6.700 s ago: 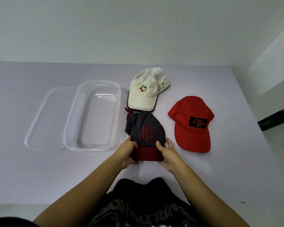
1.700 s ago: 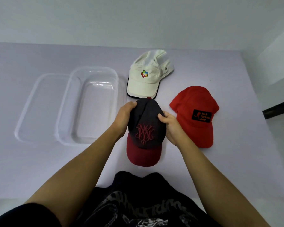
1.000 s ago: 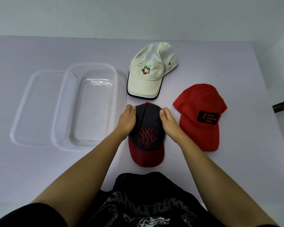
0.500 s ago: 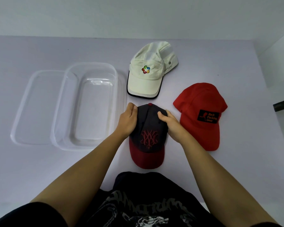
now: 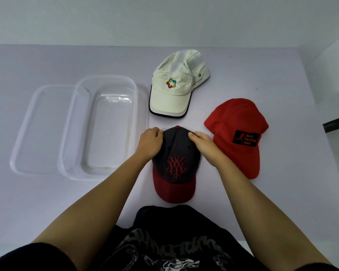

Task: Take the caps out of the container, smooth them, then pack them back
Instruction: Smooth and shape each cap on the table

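A dark grey cap (image 5: 176,163) with a red brim and red embroidery lies on the table in front of me, brim toward me. My left hand (image 5: 150,142) rests on the left of its crown and my right hand (image 5: 203,144) on the right, both pressing the fabric near the top button. A white cap (image 5: 174,90) with a coloured logo lies behind it. A red cap (image 5: 238,122) with a black patch lies to the right. The clear plastic container (image 5: 104,124) stands empty to the left.
The container's clear lid (image 5: 39,126) lies flat against the container's left side. A white wall runs along the table's far edge, and a white ledge (image 5: 333,75) rises at the right. My dark printed shirt fills the bottom of the view.
My hands turned the dark cap brim-toward-me and set it flat. In the last half second both hands slid up the crown toward the top button.
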